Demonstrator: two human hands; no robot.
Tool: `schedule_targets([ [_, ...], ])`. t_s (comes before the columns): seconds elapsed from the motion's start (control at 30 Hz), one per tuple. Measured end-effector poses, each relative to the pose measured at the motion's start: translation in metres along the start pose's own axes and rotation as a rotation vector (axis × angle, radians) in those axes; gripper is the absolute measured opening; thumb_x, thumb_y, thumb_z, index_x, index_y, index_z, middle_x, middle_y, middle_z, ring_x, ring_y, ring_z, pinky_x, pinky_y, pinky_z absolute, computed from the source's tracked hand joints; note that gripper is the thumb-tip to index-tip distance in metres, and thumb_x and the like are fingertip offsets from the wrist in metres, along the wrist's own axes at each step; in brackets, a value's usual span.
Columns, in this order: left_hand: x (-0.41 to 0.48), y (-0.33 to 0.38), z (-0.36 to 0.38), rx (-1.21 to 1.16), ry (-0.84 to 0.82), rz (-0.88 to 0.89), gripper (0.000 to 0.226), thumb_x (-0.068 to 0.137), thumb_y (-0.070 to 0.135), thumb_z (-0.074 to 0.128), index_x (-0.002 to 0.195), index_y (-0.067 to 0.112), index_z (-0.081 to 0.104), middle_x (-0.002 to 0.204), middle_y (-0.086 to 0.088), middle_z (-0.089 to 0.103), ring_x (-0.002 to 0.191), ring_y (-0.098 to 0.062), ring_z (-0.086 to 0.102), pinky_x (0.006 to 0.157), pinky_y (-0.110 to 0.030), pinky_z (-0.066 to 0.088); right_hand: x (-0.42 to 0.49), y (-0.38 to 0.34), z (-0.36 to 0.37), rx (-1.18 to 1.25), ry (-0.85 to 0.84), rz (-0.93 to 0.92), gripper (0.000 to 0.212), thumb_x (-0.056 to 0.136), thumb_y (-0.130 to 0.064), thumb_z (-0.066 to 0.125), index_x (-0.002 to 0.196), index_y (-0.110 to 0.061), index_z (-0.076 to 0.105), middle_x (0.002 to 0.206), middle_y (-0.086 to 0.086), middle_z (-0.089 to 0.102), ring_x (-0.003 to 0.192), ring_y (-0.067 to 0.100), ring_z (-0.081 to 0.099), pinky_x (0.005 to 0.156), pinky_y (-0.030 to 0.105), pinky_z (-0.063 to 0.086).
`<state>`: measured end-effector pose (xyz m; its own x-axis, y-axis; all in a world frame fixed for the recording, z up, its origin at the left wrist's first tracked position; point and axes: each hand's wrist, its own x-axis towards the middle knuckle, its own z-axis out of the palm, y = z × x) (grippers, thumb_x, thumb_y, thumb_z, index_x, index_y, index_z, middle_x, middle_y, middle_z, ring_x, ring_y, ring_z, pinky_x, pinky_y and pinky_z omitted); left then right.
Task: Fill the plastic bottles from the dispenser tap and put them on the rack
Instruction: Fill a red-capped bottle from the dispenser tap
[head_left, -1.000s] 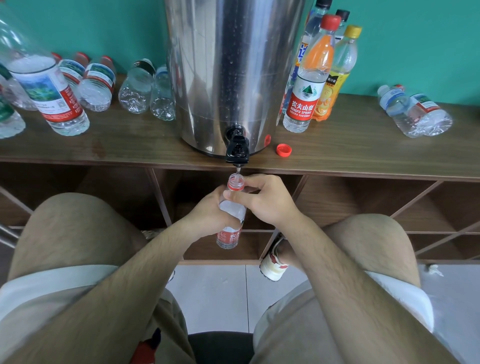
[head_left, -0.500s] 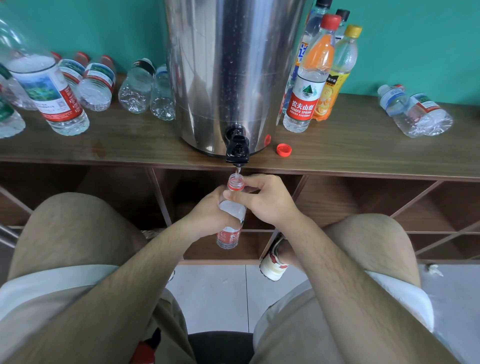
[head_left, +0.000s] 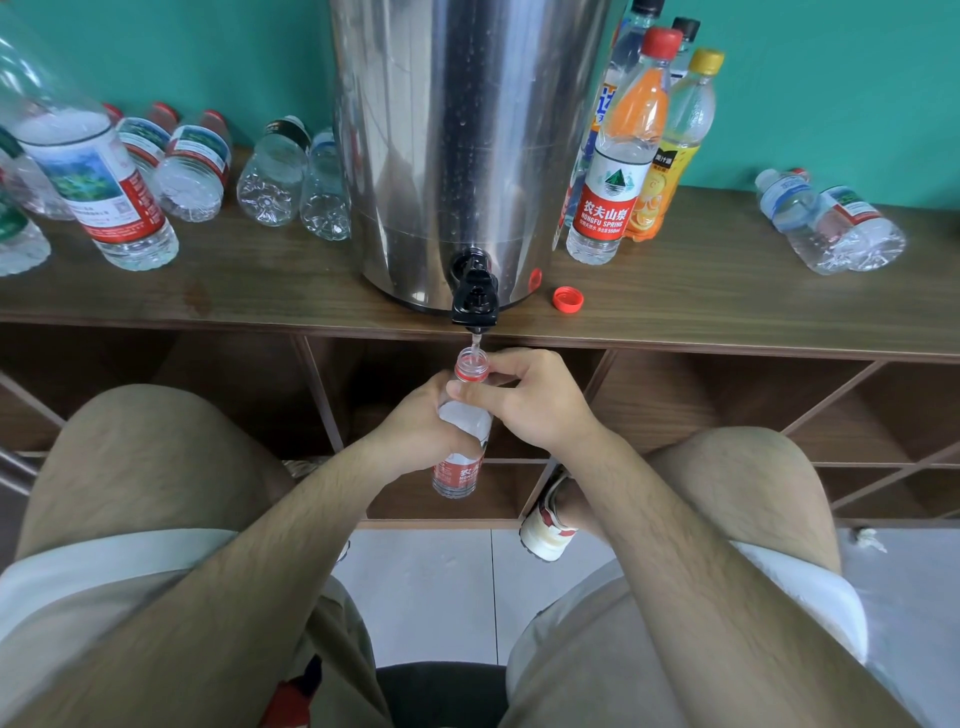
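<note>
Seated person filling a small water bottle at a dispenser, seen from above the knees.

- The stainless-steel dispenser (head_left: 467, 130) stands on a brown wooden top (head_left: 727, 296) against a teal wall.
- Its black tap (head_left: 474, 296) overhangs the front edge.
- A thin stream of water (head_left: 475, 340) falls from the spout into the open mouth of a clear plastic bottle (head_left: 461, 470) with a red label and red neck ring.
- The bottle is held nearly upright directly under the tap, in front of the open rack compartments (head_left: 675, 405) below the top.
- The left hand (head_left: 415, 428) has its fingers curled round the bottle's body.
- The right hand (head_left: 530, 400) pinches the neck just below the ring with thumb and forefinger; its other fingers are folded.
- A loose red cap (head_left: 568, 300) lies on the top just right of the tap.
- Right of the dispenser stand an upright Nongfu Spring bottle (head_left: 605, 202) with a red cap, a yellow-capped orange-drink bottle (head_left: 670, 156) beside it and darker-capped bottles behind.
- Two clear bottles (head_left: 831, 228) lie on their sides at far right.
- Several clear bottles (head_left: 270, 176) lie on the left, with a larger one (head_left: 98, 182) tilted near the edge.
</note>
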<state>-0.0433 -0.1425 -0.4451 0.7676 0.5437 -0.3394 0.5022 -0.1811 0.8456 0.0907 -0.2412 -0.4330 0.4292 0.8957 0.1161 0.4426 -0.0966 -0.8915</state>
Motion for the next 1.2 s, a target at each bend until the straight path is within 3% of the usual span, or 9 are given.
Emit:
schedule_targets([
  [0.53,0.0003,0.0005,0.0003,0.009,-0.005,0.002,0.084,0.079,0.007,0.086,0.149,0.025,0.043,0.139,-0.002,0.058,0.131,-0.025,0.055,0.112,-0.051,0.049,0.0003,0.0014,0.0016,0.012,0.008,-0.019,0.021,0.085,-0.038,0.083,0.103,-0.027,0.084,0.096,-0.013,0.080,0.093,0.007,0.074,0.087,0.036,0.060],
  [0.9,0.0025,-0.0022,0.0001,0.008,-0.007,0.014,0.083,0.079,0.010,0.087,0.148,0.027,0.045,0.137,-0.001,0.059,0.129,-0.024,0.056,0.111,-0.050,0.049,0.0017,0.0043,0.0017,0.024,0.009,-0.007,0.023,0.083,-0.041,0.084,0.102,-0.027,0.084,0.095,-0.015,0.079,0.091,0.005,0.074,0.084,0.030,0.058],
  [1.03,0.0031,-0.0028,0.0000,0.009,-0.017,0.022,0.082,0.079,0.010,0.087,0.147,0.026,0.046,0.135,-0.001,0.060,0.127,-0.023,0.058,0.110,-0.050,0.050,0.0008,0.0035,0.0025,0.030,0.007,-0.013,0.035,0.079,-0.051,0.080,0.103,-0.026,0.084,0.096,-0.013,0.080,0.092,0.007,0.074,0.087,0.035,0.060],
  [1.2,0.0044,-0.0040,-0.0001,0.004,-0.008,0.028,0.076,0.082,0.013,0.086,0.147,0.024,0.048,0.133,-0.003,0.062,0.125,-0.025,0.060,0.110,-0.050,0.050,0.0006,0.0032,0.0022,0.026,0.007,-0.003,0.029,0.081,-0.047,0.082,0.102,-0.027,0.084,0.095,-0.013,0.080,0.091,0.007,0.074,0.088,0.037,0.060],
])
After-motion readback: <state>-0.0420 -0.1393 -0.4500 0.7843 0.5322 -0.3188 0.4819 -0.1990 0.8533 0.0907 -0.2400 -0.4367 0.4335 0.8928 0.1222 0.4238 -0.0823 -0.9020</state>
